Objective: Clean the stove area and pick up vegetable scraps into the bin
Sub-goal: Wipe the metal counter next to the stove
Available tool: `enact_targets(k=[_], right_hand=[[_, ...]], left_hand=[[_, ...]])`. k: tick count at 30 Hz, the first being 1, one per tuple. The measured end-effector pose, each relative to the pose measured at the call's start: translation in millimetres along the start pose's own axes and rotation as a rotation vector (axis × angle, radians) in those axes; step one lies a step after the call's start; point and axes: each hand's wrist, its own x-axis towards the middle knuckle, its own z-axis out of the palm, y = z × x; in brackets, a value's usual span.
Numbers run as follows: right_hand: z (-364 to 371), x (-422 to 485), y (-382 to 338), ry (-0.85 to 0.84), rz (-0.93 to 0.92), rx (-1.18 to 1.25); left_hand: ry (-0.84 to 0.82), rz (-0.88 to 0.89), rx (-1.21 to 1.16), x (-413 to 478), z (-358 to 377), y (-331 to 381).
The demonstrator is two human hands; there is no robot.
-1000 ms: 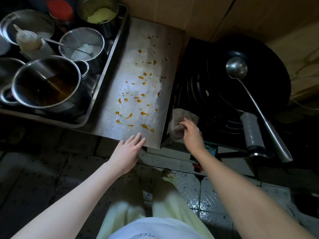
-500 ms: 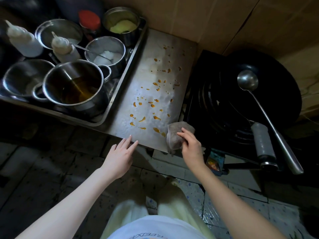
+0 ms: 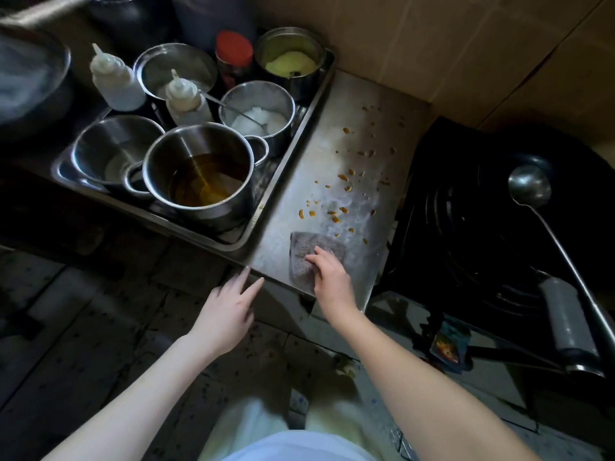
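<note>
A steel counter point(image 3: 352, 134) beside the stove is spattered with several orange-brown drops point(image 3: 336, 212). My right hand point(image 3: 329, 277) presses a grey cloth point(image 3: 309, 249) flat on the counter's near edge, just below the drops, fingers spread over it. My left hand point(image 3: 229, 307) hovers with straight fingers at the counter's front edge, left of the cloth, holding nothing. The black stove point(image 3: 466, 227) with a wok point(image 3: 545, 181) sits to the right.
A steel tray point(image 3: 286, 168) at the left holds several pots, a pot of brown liquid point(image 3: 203, 174), squeeze bottles point(image 3: 113, 81) and a red-lidded jar point(image 3: 234, 54). A ladle point(image 3: 529, 188) lies in the wok. Cardboard point(image 3: 466, 38) lines the wall. Dark tiled floor below.
My right hand has carried the cloth from the stove's edge leftward onto the steel counter and now presses it flat. My left hand stays near the front edge.
</note>
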Motion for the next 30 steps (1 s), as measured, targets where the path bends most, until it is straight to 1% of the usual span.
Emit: enact_targets(k=[4,8,11,17,19,21,23,27,30], right_hand=[[20.1,22.7,-30.2,-0.112,-0.065,-0.058],[21.3,30.2,-32.5,-0.131,-0.077,-0.071],[7.0,25.4,-14.8,-0.019,0.006,-0.048],[-49.1,19.7,41.1,0.187,0.193,-0.025],[-51.3,22.1,43.1,0.264,0.267,0.0],[-40.7,29.4,31.2,0.295,0.324,-0.003],[-25.3,40.9,10.7,0.252,0.31,-0.014],[0.6,68.6,-36.2,0.007,0.146,-0.047],[13.6,80.0,-55.0,-0.083,0.035,-0.092]], left_hand=[[-0.007,-0.017,0.003,-2.2,-1.5,-10.3],[-0.017,-0.017,0.007,4.2,-4.9,-13.4],[-0.007,0.005,0.003,10.1,-6.6,-10.6],[0.003,0.062,-0.016,19.6,-4.9,3.9],[-0.003,0.067,-0.023,21.8,-3.8,6.2],[-0.006,0.059,-0.022,23.0,-2.8,5.9],[-0.01,0.057,-0.024,24.8,-2.9,4.5],[-0.003,0.077,-0.031,30.1,-7.0,2.4],[0.004,0.082,-0.039,32.2,-9.0,-0.3]])
